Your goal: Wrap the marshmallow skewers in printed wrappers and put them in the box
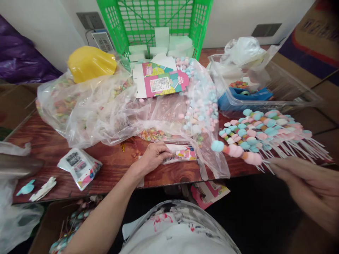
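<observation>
A marshmallow skewer (235,151) with blue and pink pieces points left from my right hand (309,187), which grips its white stick at the lower end. Part of that hand is blurred. On the table's front part, my left hand (156,155) has its fingers closed on the edge of a flat printed plastic bag (185,153). Behind the held skewer lies a heap of similar marshmallow skewers (265,128), their white sticks toward me. Loose pink and blue marshmallows (201,106) sit in a large clear bag beyond my left hand.
Green crate (159,14) with white boxes stands at the back. Clear tub (296,88) is at right. Big candy bag (87,109), yellow item (91,63), printed carton (161,83) and stack of printed bags (79,167) crowd the table. Below left, a cardboard box (43,229) holds skewers.
</observation>
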{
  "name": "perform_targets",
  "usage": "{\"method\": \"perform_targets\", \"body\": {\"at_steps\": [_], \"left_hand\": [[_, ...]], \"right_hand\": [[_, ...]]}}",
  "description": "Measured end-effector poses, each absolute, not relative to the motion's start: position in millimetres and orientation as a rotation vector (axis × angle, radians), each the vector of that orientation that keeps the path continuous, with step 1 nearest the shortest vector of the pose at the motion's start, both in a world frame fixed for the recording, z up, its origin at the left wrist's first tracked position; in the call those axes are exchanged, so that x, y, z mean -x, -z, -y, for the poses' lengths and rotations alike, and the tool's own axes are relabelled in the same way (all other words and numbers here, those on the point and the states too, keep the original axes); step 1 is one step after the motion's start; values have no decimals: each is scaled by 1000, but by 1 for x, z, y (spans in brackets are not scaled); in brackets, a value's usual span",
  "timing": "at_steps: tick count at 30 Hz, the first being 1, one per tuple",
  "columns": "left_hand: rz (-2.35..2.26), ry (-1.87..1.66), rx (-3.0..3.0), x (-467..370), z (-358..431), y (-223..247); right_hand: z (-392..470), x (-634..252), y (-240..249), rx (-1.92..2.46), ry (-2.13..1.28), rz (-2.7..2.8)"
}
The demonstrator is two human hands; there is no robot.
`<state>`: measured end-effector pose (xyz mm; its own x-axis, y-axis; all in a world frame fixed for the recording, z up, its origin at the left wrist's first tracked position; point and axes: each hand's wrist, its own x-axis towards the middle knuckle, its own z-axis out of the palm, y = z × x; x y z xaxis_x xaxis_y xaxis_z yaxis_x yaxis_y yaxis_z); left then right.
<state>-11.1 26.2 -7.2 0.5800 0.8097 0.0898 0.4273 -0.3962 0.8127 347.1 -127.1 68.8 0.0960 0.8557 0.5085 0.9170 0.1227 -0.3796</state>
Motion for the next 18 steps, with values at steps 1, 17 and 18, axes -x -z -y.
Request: {"method": "perform_targets", "body": {"at_steps": [1, 17, 18], "left_hand": [[-996, -630, -2017, 11, -26, 7], [-1029, -623, -1991, 9, -27, 7], [-1026, -626, -1991, 9, -27, 8]], "right_hand": [[126, -332, -65, 1665, 60, 1785], [122, -285, -25, 1446, -260, 1845], [121, -285, -24, 1441, -233, 1857]]}}
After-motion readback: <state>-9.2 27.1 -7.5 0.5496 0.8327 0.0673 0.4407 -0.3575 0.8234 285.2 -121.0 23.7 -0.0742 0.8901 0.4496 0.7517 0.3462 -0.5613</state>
